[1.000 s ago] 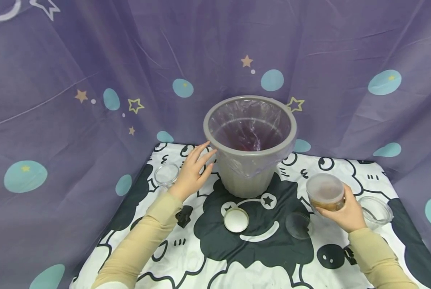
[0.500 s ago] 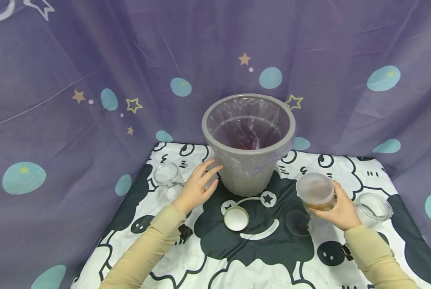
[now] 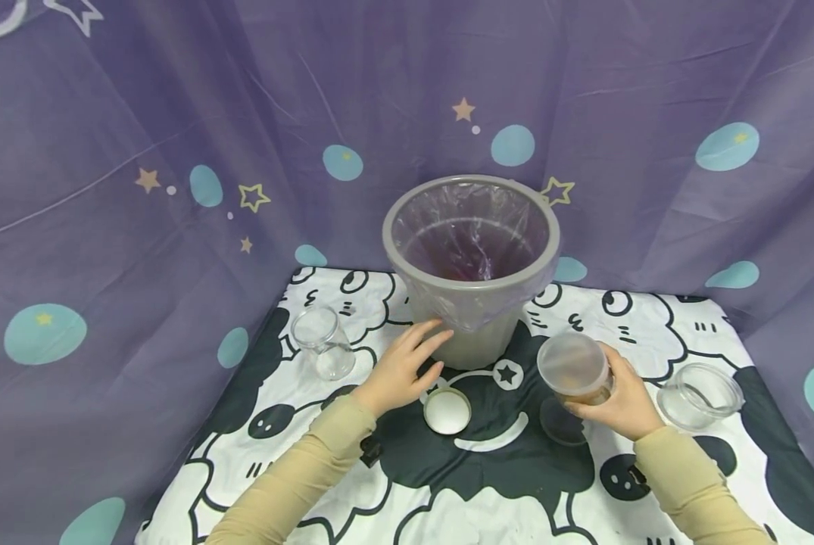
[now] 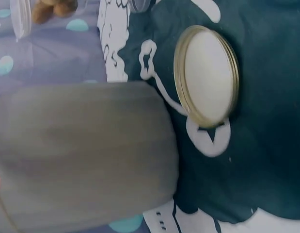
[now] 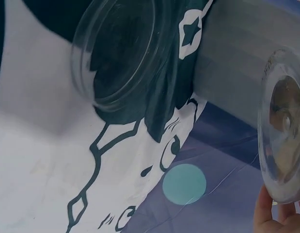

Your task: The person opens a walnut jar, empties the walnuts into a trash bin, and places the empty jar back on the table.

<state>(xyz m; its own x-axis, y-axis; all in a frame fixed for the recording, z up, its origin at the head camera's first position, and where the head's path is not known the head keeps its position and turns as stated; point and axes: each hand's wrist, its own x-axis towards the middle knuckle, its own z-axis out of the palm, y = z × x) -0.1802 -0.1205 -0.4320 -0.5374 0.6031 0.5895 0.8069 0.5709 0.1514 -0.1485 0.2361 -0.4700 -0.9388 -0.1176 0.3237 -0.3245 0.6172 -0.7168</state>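
My right hand (image 3: 621,401) grips a clear plastic tub (image 3: 573,363) with a frosted top, held above the cloth right of the bin. Brown rounded pieces (image 4: 55,8) show in it in the left wrist view; its round base (image 5: 285,131) faces the right wrist camera. My left hand (image 3: 401,371), fingers spread and holding nothing, hovers at the front left of the grey bin (image 3: 464,333). Close to it on the cloth lies a gold-rimmed lid (image 3: 447,412), white inside, also large in the left wrist view. A clear round lid (image 5: 123,53) lies below the tub.
A clear jar (image 3: 325,344) stands at the left, and a clear open jar (image 3: 700,393) at the right. The bin is lined with a thin clear bag (image 3: 471,261). A purple curtain (image 3: 379,76) hangs behind the patterned cloth (image 3: 475,522).
My right hand has carried the tub leftward, towards the bin. My left hand has moved right and down from beside the bin's rim, uncovering the left jar.
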